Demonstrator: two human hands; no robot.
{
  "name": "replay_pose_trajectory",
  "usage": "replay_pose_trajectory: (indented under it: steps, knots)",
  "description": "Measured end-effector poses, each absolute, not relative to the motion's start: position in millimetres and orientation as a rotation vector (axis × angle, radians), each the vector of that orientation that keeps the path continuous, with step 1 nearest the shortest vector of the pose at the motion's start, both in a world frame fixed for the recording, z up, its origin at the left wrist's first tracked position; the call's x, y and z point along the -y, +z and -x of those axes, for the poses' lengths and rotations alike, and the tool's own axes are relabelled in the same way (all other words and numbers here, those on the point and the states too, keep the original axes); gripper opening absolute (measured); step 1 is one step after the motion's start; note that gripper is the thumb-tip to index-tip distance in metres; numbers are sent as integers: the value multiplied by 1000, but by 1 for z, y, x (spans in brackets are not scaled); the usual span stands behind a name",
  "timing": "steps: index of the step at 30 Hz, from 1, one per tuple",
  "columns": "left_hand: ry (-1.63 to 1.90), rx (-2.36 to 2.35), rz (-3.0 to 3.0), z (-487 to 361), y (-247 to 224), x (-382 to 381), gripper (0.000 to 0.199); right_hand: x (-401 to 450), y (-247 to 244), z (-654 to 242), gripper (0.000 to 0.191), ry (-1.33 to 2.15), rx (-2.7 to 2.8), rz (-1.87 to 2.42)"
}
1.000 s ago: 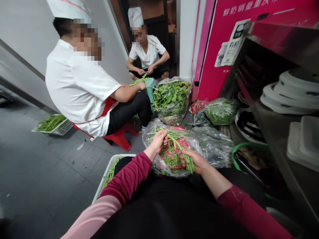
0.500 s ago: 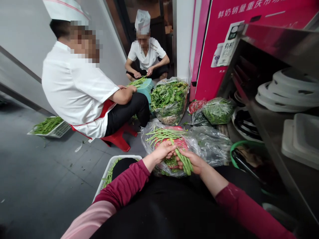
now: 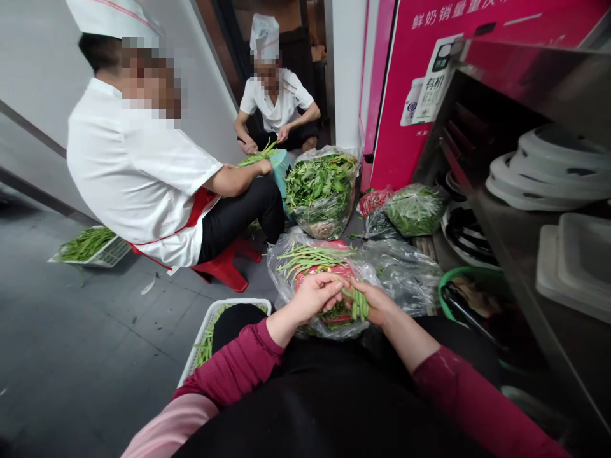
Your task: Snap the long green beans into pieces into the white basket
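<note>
Away from the long, slender green beans (image 3: 312, 259) strewn over the clear plastic bag (image 3: 278, 253), my bare left hand (image 3: 317, 296) had drawn back since a second earlier, to meet my bare right hand (image 3: 373, 304). My right fingers were wrapped around a small bundle of green bean lengths (image 3: 359, 305), held above the bag. My left fingertips were at the bundle's upper end; whether they pinched a bean, I could not tell. Beside my left leg sat a white plastic basket (image 3: 217, 306) containing more beans.

A pale wall (image 3: 33, 63) rises beyond the grey floor (image 3: 128, 324).
</note>
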State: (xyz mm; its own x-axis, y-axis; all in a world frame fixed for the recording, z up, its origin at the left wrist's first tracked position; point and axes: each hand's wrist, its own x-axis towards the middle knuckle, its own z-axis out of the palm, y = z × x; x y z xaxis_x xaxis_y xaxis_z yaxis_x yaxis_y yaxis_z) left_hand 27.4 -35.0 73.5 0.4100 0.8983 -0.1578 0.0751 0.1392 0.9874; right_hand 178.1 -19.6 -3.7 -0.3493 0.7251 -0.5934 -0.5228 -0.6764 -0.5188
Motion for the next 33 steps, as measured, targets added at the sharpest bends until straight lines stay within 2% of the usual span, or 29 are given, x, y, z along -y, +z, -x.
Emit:
replay_pose_trajectory:
  steps: [6,10,14,17,19,22,23,26,29,33]
  knots:
    - [651,-1071,-913,-21,37,31,41,37,2,-173,24,2240,588,887]
    - [585,-1048,-893,-16,27,37,40,43,3,-174,24,2373,626,793]
    - [687,-1361,-1497,-14,10,38,33,47,-6,-167,18,2380,561,938]
    - [474,-1640,-2002,-7,-12,16,20,43,-14,-161,14,2312,457,1081]
    - [230,-1806,-2084,1,-25,-9,14,38,-15,-160,11,2239,347,1167]
    - [54,-1924,-2135,12,-37,-51,35,26,-14,-163,6,2128,191,1236]
    - [27,-1908,-2175,14,-39,-63,37,22,-15,-164,8,2103,167,1241]
    - [-41,-1828,-2243,14,-40,-84,25,14,-22,-166,15,2041,155,1233]
    - [6,-1736,-2269,9,-33,-78,25,7,-32,-166,17,2006,147,1213]
    - [415,-1415,-2297,9,-11,-35,27,2,-36,-164,22,2068,261,1157]
